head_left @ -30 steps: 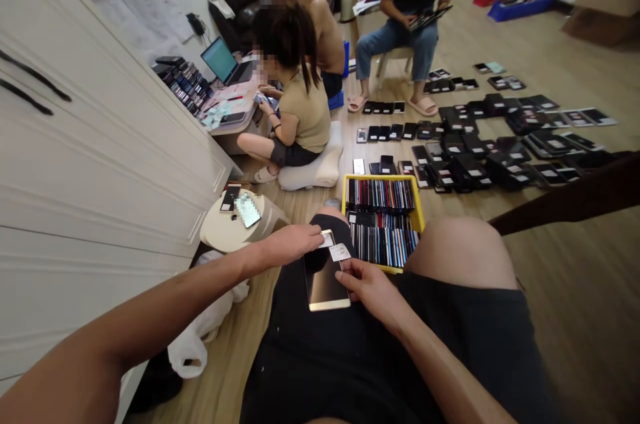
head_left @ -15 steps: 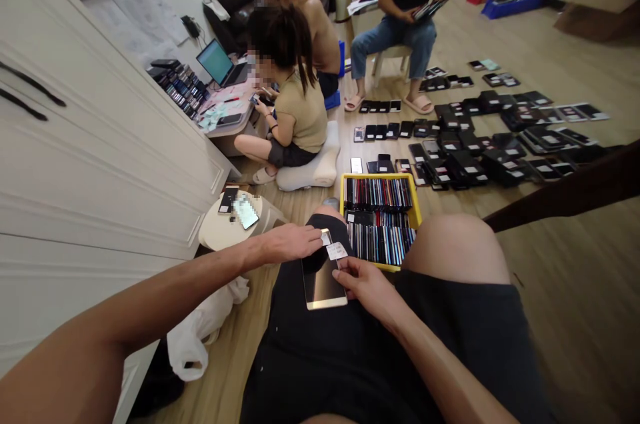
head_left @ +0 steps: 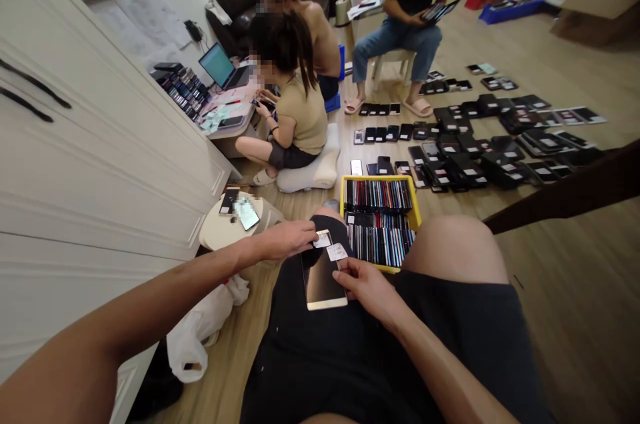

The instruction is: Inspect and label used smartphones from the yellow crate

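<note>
A gold-rimmed smartphone (head_left: 325,284) with a dark screen lies over my thigh in black shorts. My right hand (head_left: 367,284) grips its right edge between thumb and fingers. At the phone's top end, the closed fingers of my left hand (head_left: 295,239) pinch the left edge of a white sticker (head_left: 323,239). A second white label (head_left: 337,251) with small print sits beside it, overlapping the phone's upper right edge. Just beyond my knees stands a yellow crate (head_left: 417,211) packed with upright phones in rows.
A cream stool (head_left: 215,231) at left carries a lit phone (head_left: 247,213) and a dark one. Many labelled phones (head_left: 465,167) lie in rows on the floor. Two people sit by a low table with a laptop (head_left: 220,66); another person (head_left: 395,44) sits holding devices. White bags (head_left: 193,337) lie below my left arm.
My left hand has shifted slightly left, uncovering more of the sticker at the phone's top. My right hand and the phone stay put. The seated person at the back has tilted the held devices.
</note>
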### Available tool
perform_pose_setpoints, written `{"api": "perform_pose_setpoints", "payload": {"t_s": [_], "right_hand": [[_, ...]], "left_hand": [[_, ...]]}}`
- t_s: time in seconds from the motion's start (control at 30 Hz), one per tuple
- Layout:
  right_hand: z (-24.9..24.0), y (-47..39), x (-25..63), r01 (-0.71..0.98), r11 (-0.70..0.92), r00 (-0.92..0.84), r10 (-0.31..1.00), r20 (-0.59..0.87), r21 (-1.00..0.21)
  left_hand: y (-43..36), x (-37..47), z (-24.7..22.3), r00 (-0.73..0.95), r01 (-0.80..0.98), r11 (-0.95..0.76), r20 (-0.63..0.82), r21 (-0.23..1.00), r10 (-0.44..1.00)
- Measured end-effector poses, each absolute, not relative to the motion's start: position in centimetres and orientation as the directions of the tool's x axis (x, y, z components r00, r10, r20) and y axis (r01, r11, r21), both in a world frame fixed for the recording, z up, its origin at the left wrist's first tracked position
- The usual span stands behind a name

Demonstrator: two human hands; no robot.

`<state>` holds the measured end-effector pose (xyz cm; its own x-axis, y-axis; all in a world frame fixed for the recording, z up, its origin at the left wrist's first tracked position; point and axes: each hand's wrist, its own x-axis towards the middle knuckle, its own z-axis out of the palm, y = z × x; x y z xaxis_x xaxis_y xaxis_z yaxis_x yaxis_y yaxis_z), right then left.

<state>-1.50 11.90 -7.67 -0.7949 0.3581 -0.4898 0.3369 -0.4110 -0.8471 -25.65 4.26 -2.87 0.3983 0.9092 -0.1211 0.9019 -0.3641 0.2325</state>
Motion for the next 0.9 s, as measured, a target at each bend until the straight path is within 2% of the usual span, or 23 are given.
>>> {"api": "perform_pose_setpoints", "payload": {"t_s": [0.17,0.27,0.37,0.5,0.57,0.73,0.9], "right_hand": [[-7.7,11.9,-1.5,0.329,-0.408,-0.795,0.366,-0.483,-0.851],[-7.7,11.9,-1.5,0.331,-0.403,-0.797,0.365,-0.481,-0.853],[-7.6,11.9,-1.4,0.335,-0.415,-0.797,0.354,-0.489,-0.846],[-7.6,11.8,-1.4,0.333,-0.437,-0.789,0.355,-0.501,-0.835],[-7.6,11.8,-1.5,0.328,-0.445,-0.791,0.353,-0.500,-0.833],[-7.4,11.9,-1.5,0.333,-0.418,-0.795,0.358,-0.490,-0.845],[-7.2,11.9,-1.5,0.343,-0.414,-0.794,0.352,-0.495,-0.843]], "left_hand": [[4.3,-24.7,-2.7,0.386,0.922,-0.381,-0.138,0.061,0.912],[4.6,-24.4,-2.5,0.400,0.915,-0.402,-0.160,0.022,0.902],[4.9,-24.5,-2.3,0.374,0.927,-0.372,-0.177,0.045,0.910],[4.8,-25.0,-2.0,0.361,0.925,-0.332,-0.155,0.185,0.920],[4.5,-25.2,-1.9,0.383,0.914,-0.350,-0.152,0.206,0.911],[4.3,-24.5,-2.0,0.370,0.928,-0.369,-0.204,0.044,0.906],[4.8,-24.1,-1.8,0.434,0.880,-0.469,-0.266,-0.079,0.861]]}}
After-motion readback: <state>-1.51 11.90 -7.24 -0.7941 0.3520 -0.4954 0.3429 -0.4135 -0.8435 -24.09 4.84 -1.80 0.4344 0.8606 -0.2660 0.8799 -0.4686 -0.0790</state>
